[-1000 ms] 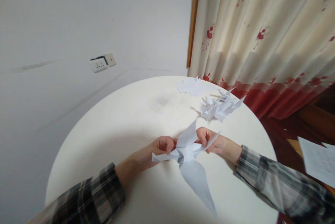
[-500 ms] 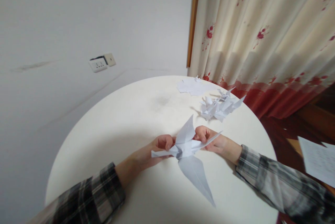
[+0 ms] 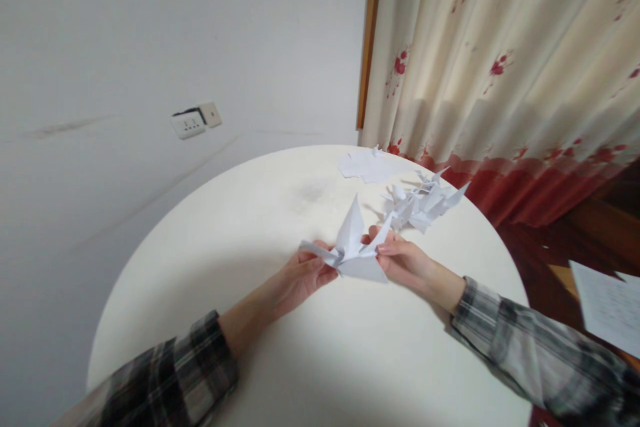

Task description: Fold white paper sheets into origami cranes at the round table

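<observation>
A white folded paper crane [image 3: 353, 250] is held above the round table between my two hands. One wing points up and away, the other toward me. My left hand [image 3: 305, 277] pinches it at the left, near a narrow pointed end. On the right, my right hand [image 3: 403, 257] grips the other pointed end between thumb and fingers. Part of the fingers is hidden behind the paper. Beyond my right hand lies a cluster of several folded white paper cranes [image 3: 423, 204].
The round white table [image 3: 200, 234] stands against a wall with a socket [image 3: 188, 124]. Flat white paper [image 3: 367, 166] with a small folded piece on it lies at the far edge. A curtain [image 3: 475, 67] hangs behind. Written sheets [image 3: 607, 307] lie lower right, off the table.
The paper crane has tilted, so its near wing now looks foreshortened instead of hanging down toward me. Both hands have shifted their hold and turned with it, moving slightly away from me.
</observation>
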Available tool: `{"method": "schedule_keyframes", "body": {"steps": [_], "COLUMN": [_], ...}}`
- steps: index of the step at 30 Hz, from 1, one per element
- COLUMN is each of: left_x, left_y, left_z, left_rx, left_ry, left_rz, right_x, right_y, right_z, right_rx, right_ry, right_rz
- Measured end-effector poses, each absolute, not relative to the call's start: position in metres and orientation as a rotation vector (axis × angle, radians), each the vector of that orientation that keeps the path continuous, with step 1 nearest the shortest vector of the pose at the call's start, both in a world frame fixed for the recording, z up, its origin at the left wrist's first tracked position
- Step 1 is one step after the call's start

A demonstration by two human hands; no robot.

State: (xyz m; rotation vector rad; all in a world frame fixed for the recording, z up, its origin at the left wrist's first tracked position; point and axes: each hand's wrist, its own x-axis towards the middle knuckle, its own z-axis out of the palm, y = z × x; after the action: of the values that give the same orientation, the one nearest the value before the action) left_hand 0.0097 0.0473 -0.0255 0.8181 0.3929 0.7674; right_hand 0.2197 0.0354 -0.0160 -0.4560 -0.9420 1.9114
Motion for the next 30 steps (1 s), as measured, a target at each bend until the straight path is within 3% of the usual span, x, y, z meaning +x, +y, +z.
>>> {"method": "schedule_keyframes", "body": {"steps": [9,14,24,30], "left_x": [0.018,0.018,0.008,0.006], "left_y": [0.054,0.051,0.046,0.047], "left_z": [-0.023,-0.014,-0.009,-0.008], "left_rx": [0.941,1.28,1.899,2.011], "left_ry": [0.774,0.951,0.88,0.878], "left_rz": [0.906,1.061,1.502,1.613], "right_x": [0.214,0.215,0.22,0.224], "right_y": [0.043,0.043,0.04,0.041], "right_z": [-0.017,-0.019,-0.012,-0.011], "right_rx": [-0.914,-0.915,-0.858,-0.864], "right_ry": [-1.116,-1.145,-1.411,-1.448], "right_rz": [1.436,1.209,0.794,0.744]}}
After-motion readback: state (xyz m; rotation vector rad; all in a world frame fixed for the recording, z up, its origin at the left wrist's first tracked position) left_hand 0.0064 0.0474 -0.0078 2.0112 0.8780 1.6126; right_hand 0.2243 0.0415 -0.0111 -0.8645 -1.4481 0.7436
